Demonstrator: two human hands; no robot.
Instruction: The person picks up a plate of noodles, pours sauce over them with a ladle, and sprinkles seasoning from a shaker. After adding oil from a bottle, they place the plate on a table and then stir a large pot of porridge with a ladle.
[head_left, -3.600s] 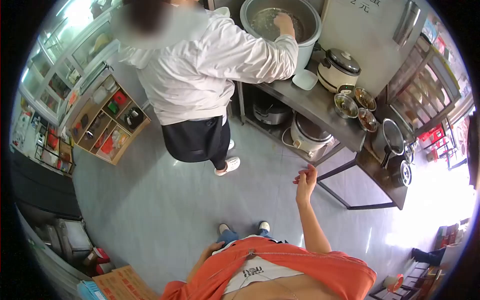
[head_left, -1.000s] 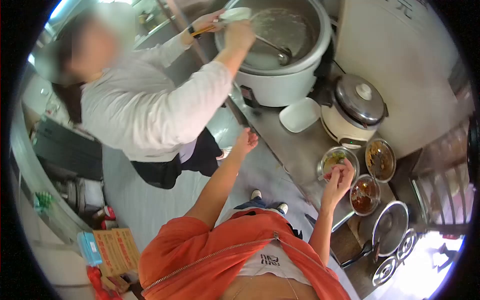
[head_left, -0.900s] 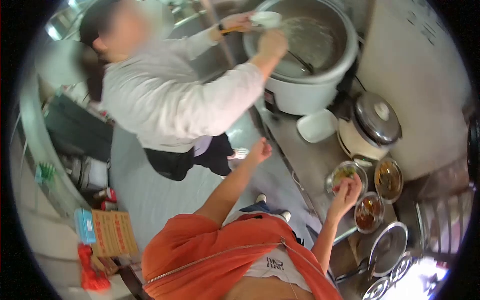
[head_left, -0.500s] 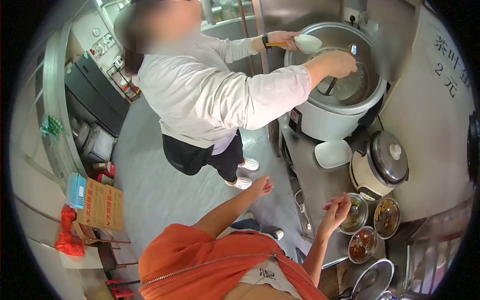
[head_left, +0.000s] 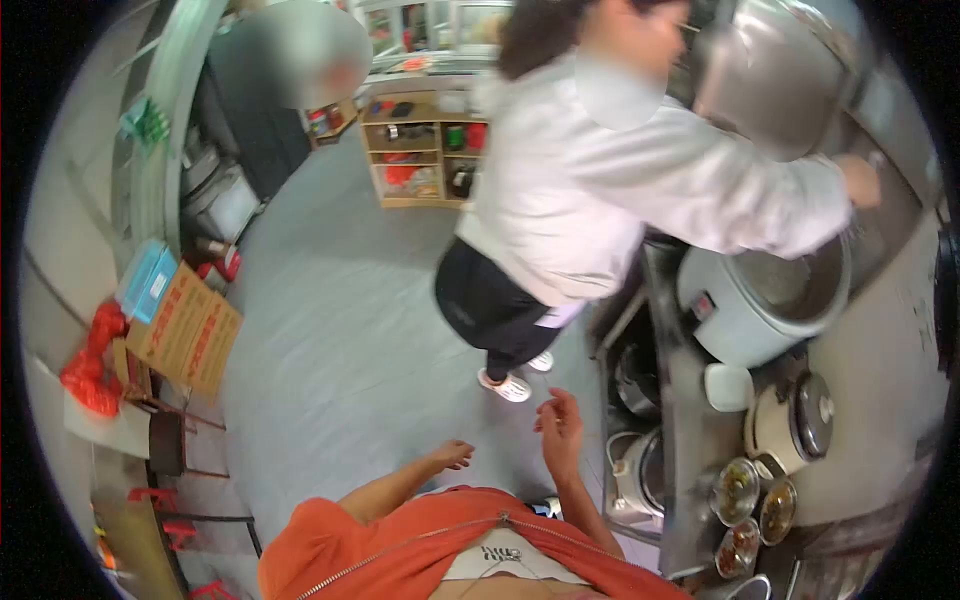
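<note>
My left hand [head_left: 455,455] hangs in front of me over the floor, fingers loosely bent and slightly apart, holding nothing. My right hand [head_left: 560,415] is raised a little higher, also empty, its fingers half curled and spread. Neither touches anything. To the right of my right hand runs a metal counter [head_left: 690,440]. On it stand a large silver cooker [head_left: 745,310] with its top open, a white dish [head_left: 728,387] and a smaller cream rice cooker [head_left: 785,425] with its dark lid down. A co-worker in a white top [head_left: 600,190] reaches over the large cooker.
Metal bowls of food [head_left: 736,492] sit at the counter's near end, with pots [head_left: 640,378] on the shelf below. A wooden shelf unit [head_left: 412,160] stands beyond the grey floor [head_left: 340,300]. Cardboard boxes [head_left: 190,330] and a stool [head_left: 168,442] are at left.
My view has turned, so the counter sits farther right. My right hand has moved away from the food bowls. The co-worker now stretches an arm beyond the large cooker; the white bowl is out of sight.
</note>
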